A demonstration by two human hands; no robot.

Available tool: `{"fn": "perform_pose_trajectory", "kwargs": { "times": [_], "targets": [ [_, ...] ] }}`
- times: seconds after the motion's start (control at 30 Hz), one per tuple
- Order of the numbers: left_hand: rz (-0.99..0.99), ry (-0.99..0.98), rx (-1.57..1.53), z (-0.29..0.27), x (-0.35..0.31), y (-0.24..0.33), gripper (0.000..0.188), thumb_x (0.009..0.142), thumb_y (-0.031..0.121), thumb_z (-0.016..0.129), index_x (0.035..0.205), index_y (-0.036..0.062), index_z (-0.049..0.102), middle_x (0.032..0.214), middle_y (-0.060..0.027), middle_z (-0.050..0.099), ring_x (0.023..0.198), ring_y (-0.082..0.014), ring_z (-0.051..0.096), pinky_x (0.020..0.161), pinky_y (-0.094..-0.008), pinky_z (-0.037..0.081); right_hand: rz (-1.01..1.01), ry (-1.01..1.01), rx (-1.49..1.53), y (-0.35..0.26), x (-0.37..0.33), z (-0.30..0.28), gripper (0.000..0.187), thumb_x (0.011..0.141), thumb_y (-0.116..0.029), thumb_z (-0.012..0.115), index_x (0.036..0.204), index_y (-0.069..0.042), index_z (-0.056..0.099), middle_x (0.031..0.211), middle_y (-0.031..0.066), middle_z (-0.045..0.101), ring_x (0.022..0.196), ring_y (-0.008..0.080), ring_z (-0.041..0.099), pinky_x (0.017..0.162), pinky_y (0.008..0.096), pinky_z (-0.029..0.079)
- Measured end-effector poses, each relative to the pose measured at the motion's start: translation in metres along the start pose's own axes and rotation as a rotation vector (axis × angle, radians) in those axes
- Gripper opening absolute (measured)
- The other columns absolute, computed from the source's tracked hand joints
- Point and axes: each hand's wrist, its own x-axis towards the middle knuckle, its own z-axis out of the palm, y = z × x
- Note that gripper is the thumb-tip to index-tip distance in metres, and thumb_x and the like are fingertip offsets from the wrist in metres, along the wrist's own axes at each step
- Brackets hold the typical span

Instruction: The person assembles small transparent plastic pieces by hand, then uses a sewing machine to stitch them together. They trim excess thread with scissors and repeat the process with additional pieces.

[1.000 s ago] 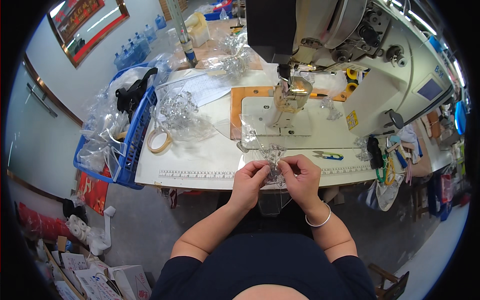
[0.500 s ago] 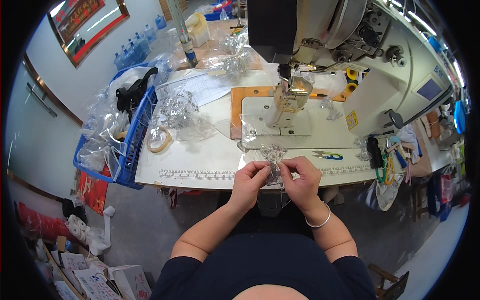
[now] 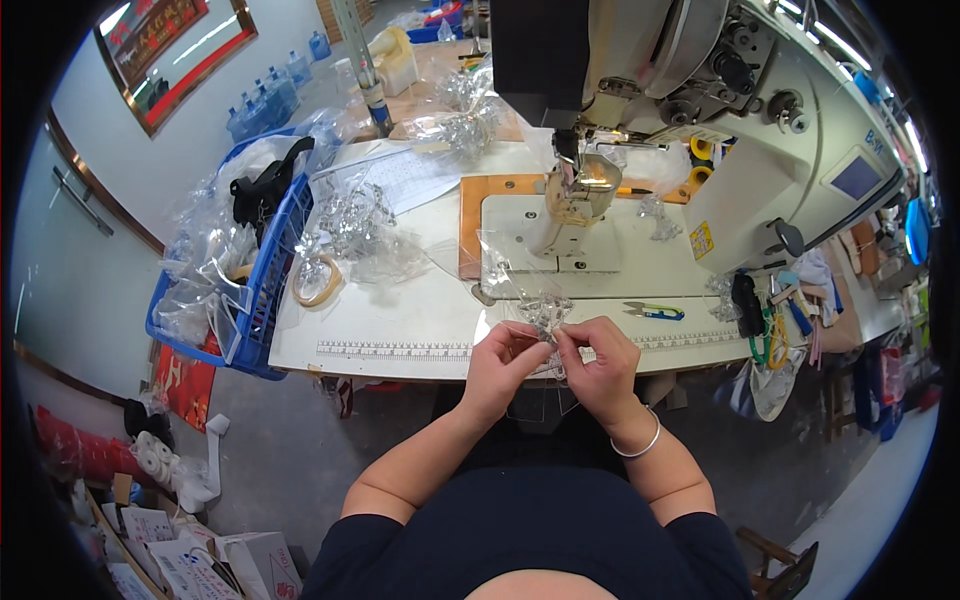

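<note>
- My left hand [image 3: 503, 358] and right hand [image 3: 600, 362] met at the table [image 3: 400, 320] edge, fingertips pinched on one small clear plastic piece [image 3: 545, 312].
- The piece sat between both thumbs, just above them.
- Snips [image 3: 652, 312] lay just right of my right fingers.
- The sewing machine [image 3: 700, 130] stood beyond them.

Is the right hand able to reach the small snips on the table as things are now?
Probably yes. The snips lie in the open on the white table, just beyond the right hand, with nothing between. But both hands hold a clear plastic piece, so it must let go first.
</note>
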Motion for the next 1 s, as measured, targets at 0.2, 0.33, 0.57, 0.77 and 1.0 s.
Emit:
{"fn": "perform_pose_trajectory", "kwargs": {
  "times": [0.2, 0.33, 0.57, 0.77, 1.0],
  "targets": [
    [-0.023, -0.013, 0.055, 0.002, 0.006, 0.004, 0.014, 0.08, 0.001, 0.066, 0.09, 0.0007, 0.056, 0.084, -0.0075, 0.064, 0.079, -0.0126, 0.061, 0.075, -0.0258, 0.049, 0.612, -0.189, 0.553, 0.008, 0.0, -0.008, 0.008, 0.081, -0.003, 0.068, 0.084, 0.001, 0.061, 0.077, 0.0036, 0.063, 0.069, 0.0085, 0.06, 0.061, 0.0228, 0.049],
    [-0.035, 0.002, 0.037, 0.003, 0.006, 0.002, 0.015, 0.08, 0.002, 0.067, 0.09, 0.0001, 0.056, 0.085, -0.008, 0.064, 0.079, -0.0129, 0.061, 0.076, -0.0261, 0.05, 0.699, -0.231, 0.744, 0.01, 0.009, -0.011, 0.011, 0.082, -0.003, 0.067, 0.088, 0.002, 0.06, 0.076, 0.0041, 0.063, 0.069, 0.0095, 0.059, 0.065, 0.0225, 0.048],
    [0.001, -0.002, 0.043, 0.002, 0.004, 0.004, 0.016, 0.08, 0.005, 0.069, 0.09, -0.0006, 0.057, 0.083, -0.0087, 0.065, 0.076, -0.0119, 0.062, 0.072, -0.0233, 0.049, 0.796, -0.24, 0.854, 0.022, 0.01, -0.005, 0.01, 0.082, -0.004, 0.067, 0.085, 0.002, 0.059, 0.069, 0.0061, 0.061, 0.065, 0.0104, 0.057, 0.063, 0.0231, 0.047],
    [-0.016, 0.001, 0.097, -0.003, 0.012, 0.002, 0.015, 0.08, 0.001, 0.067, 0.09, -0.0003, 0.056, 0.083, -0.0081, 0.064, 0.075, -0.0126, 0.062, 0.073, -0.0249, 0.05, 0.681, -0.19, 0.715, 0.014, 0.009, 0.001, 0.011, 0.081, -0.007, 0.07, 0.085, 0.0, 0.061, 0.072, 0.0014, 0.06, 0.063, 0.0075, 0.054, 0.06, 0.0207, 0.045],
    [-0.001, -0.09, 0.233, -0.003, 0.01, 0.01, 0.015, 0.08, 0.003, 0.069, 0.088, 0.0002, 0.057, 0.082, -0.0054, 0.064, 0.075, -0.0085, 0.06, 0.068, -0.0215, 0.048, 0.936, -0.326, 1.024, 0.025, 0.017, -0.006, 0.014, 0.082, -0.011, 0.07, 0.084, -0.001, 0.061, 0.071, 0.0004, 0.058, 0.063, 0.0081, 0.055, 0.06, 0.0221, 0.048]
  ]
}}
